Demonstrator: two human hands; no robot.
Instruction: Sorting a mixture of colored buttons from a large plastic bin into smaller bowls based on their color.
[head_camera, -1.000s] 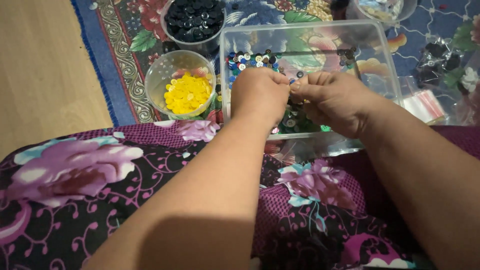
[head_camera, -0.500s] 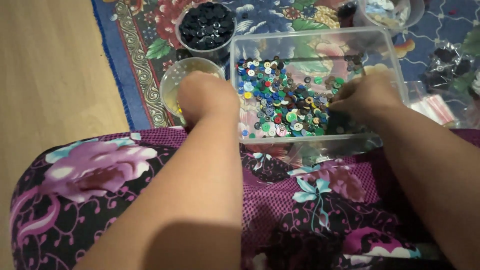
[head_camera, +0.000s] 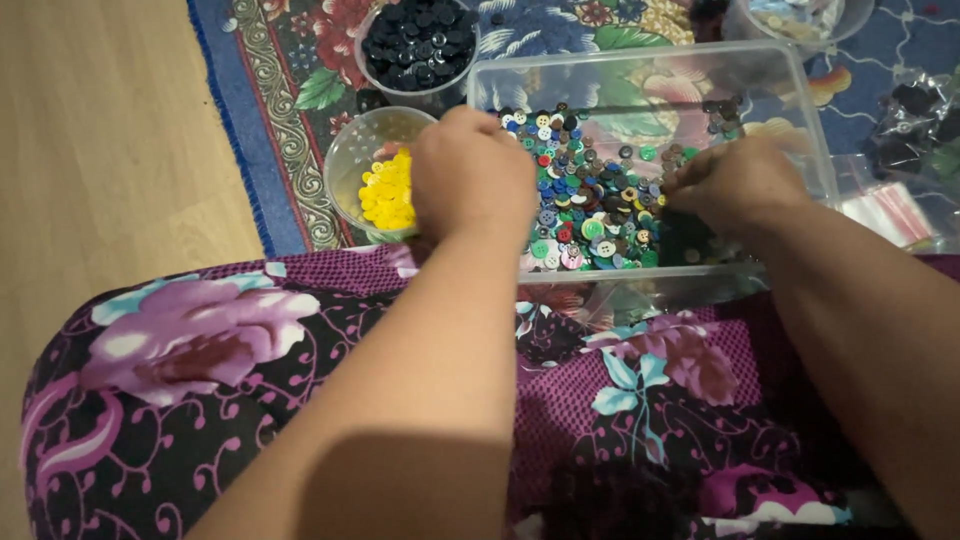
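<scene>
One camera worn on the head, pointed down and forward, lap and floor seen from close up

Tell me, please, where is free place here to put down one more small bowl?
The wooden floor left of the rug's edge is bare. Around the yellow-button bowl, the dark-button bowl and the clear box it is crowded; both the left hand and the right hand work there.
</scene>
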